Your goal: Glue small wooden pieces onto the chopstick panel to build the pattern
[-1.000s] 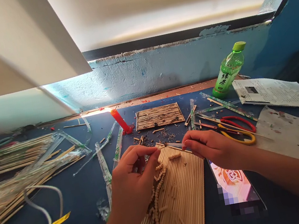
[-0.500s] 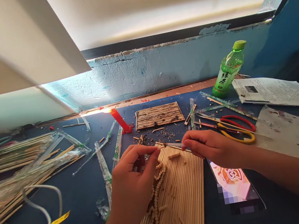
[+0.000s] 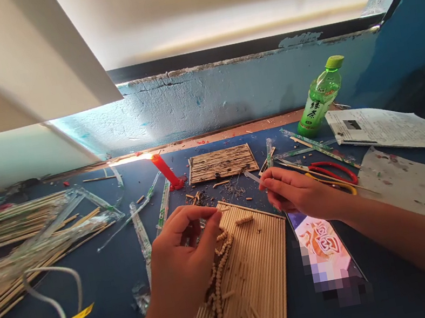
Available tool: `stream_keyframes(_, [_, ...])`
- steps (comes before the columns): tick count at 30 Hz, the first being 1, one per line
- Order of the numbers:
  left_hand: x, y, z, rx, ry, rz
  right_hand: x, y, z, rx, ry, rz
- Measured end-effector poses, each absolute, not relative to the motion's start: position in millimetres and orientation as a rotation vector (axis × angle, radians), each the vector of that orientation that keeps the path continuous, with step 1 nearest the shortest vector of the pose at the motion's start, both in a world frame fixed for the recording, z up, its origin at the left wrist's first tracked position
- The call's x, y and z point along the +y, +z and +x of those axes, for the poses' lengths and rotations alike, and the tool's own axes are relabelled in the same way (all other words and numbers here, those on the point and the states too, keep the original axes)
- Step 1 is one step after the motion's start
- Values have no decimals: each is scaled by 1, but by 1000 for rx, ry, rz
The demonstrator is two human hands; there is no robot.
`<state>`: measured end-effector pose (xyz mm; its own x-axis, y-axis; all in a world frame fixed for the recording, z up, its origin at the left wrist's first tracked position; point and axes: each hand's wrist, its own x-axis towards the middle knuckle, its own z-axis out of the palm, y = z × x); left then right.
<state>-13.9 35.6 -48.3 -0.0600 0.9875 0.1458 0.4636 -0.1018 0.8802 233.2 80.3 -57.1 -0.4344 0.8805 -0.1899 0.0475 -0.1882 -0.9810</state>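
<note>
My left hand (image 3: 190,250) is closed in a pinch over the far left part of a panel of wooden sticks (image 3: 263,259). A short wooden stick piece (image 3: 224,210) shows at its fingertips. Further right, my right hand (image 3: 294,188) is closed on a translucent glue stick (image 3: 253,176), whose darkened tip points away to the left. On the panel lie curving rows of small bead-like wooden pieces (image 3: 224,258), a short row (image 3: 244,220) and several loose bits. Behind the hands, a smaller stick panel (image 3: 221,163) with dark marks lies on the table.
A lit red candle (image 3: 167,172) stands at the back. Scissors (image 3: 333,176), a phone (image 3: 327,248), printed paper (image 3: 397,132) and a green bottle (image 3: 319,99) are on the right. Wooden sticks (image 3: 18,223), plastic wrappers and a white cable (image 3: 78,281) spread over the left.
My right hand has drawn the glue stick away from the left fingertips, and its tip now points toward the smaller panel. My left hand keeps its pinch. The view has shifted slightly.
</note>
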Motion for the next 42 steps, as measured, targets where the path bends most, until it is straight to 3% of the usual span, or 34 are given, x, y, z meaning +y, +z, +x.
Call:
stream_keyframes(32, [35, -49, -14, 1568, 1112, 1625, 58, -43, 224, -1855, 1699, -1136])
stream_keyframes(42, [35, -47, -13, 1566, 1091, 1629, 61, -46, 222, -1622, 1907, -1046])
